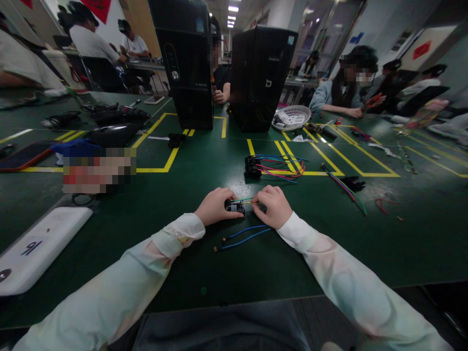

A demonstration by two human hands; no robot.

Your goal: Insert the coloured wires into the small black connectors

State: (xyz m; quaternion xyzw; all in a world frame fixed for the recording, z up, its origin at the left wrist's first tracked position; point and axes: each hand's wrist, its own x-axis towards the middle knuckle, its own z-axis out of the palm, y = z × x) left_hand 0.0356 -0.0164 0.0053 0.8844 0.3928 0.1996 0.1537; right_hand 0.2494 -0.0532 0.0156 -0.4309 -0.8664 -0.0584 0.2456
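Near the middle of the green table, my left hand (216,206) grips a small black connector block (236,208) between thumb and fingers. My right hand (273,205) sits just right of it, its fingers pinched on thin green and yellow wires (246,201) that run to the block. Two blue wires (243,237) with small end pieces lie on the table below my hands, their right ends close under my right hand. Beyond the hands rests a black connector bundle (253,167) with blue and red wires looping to the right.
Two black computer towers (190,68) (261,78) stand at the back. A white basket (292,118) sits right of them. Loose wires (345,190) lie at the right, a white case (44,248) at the left. Dark cables and a phone (27,155) lie farther left. People sit around other tables.
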